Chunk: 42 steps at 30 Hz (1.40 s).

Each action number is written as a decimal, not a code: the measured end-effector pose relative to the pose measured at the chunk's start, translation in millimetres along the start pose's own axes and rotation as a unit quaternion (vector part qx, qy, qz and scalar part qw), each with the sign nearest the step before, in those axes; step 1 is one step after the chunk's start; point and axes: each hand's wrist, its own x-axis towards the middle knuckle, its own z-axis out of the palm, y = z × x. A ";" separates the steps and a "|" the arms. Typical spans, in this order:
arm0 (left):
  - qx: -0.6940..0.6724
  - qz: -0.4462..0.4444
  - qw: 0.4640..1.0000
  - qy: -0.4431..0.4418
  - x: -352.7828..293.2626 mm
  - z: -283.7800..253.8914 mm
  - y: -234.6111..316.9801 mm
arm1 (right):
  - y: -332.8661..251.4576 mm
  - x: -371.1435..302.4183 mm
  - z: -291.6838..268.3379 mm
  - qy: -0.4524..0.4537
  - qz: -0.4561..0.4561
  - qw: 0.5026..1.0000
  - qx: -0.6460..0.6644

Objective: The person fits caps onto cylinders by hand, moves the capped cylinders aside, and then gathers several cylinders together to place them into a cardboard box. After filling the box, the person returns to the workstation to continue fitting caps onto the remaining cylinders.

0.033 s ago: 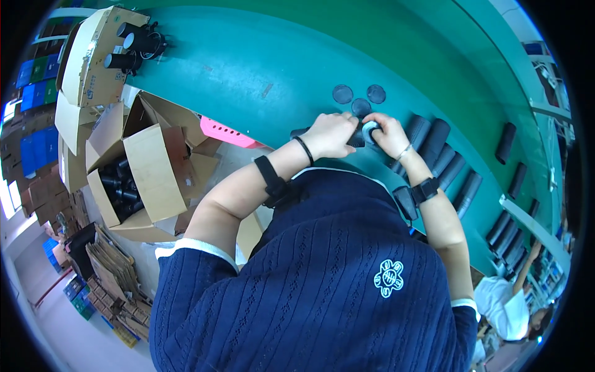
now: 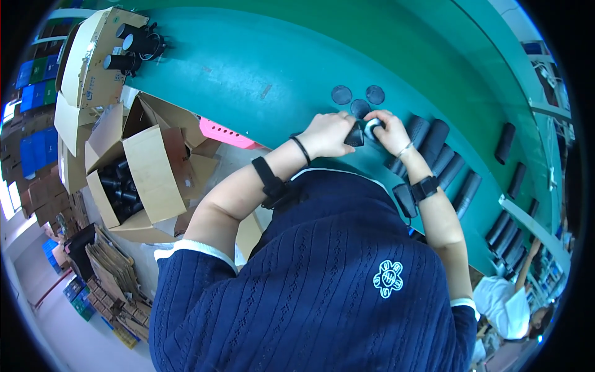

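surface: green conveyor-style bench (image 2: pixel 260 68) curving off to the right, cardboard stacks and a bluish floor down on the left side.
closest: navy knit sweater fills the bottom, both forearms come up out of it, each with a black strap-on band (image 2: pixel 270 180).
left hand: left hand (image 2: pixel 327 133) curled snug round a small black cylinder (image 2: pixel 354 136), fingers wrapped over the top so most of it is hidden.
right hand: right hand (image 2: pixel 390 131) pinched on a round pale-rimmed cap or ring (image 2: pixel 372 127) right at the end of that cylinder. the two hands are touching at the part.
where the part is: held just above the bench, right at the near edge, just below three dark discs (image 2: pixel 358 99) lying flat.
doing it well, imo: keep the cylinder steady in the left grip and bring the ring on square to its end, not cocked. can't tell from here if it's seated or only resting on.
right of that: row of black tubes (image 2: pixel 437 149) lying side by side, more of them further along the belt.
left of that: open cardboard box (image 2: pixel 145 170) with black cylinders inside, pink flat piece (image 2: pixel 224 132) next to it.
far end: another carton (image 2: pixel 93 56) with a few black cylinders (image 2: pixel 133 43) by it.
also: another person's arm low right, well apart.
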 end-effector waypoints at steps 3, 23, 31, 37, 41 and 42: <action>-0.096 -0.011 0.993 0.066 -2.1 -4.8 -16.3 | 28.9 13.2 -12.0 -0.014 0.063 0.997 -0.032; -0.620 0.046 0.774 -0.121 2.6 -24.5 -26.3 | -47.0 15.7 -26.5 0.077 0.043 0.991 0.100; -0.638 0.084 0.750 -0.151 1.1 -24.0 -13.3 | -41.4 -15.5 -30.3 -0.173 0.058 0.810 0.558; -0.548 0.090 0.829 -0.067 0.1 -14.0 -12.9 | -39.9 -15.6 -49.9 -0.021 0.030 0.851 0.523; -0.411 0.114 0.904 -0.037 -0.6 -9.6 -15.1 | -75.1 -24.2 -61.3 -0.043 0.010 0.960 0.276; -0.407 0.114 0.906 -0.038 0.0 -8.0 -14.7 | -83.7 -24.2 -59.3 -0.035 -0.029 0.989 0.139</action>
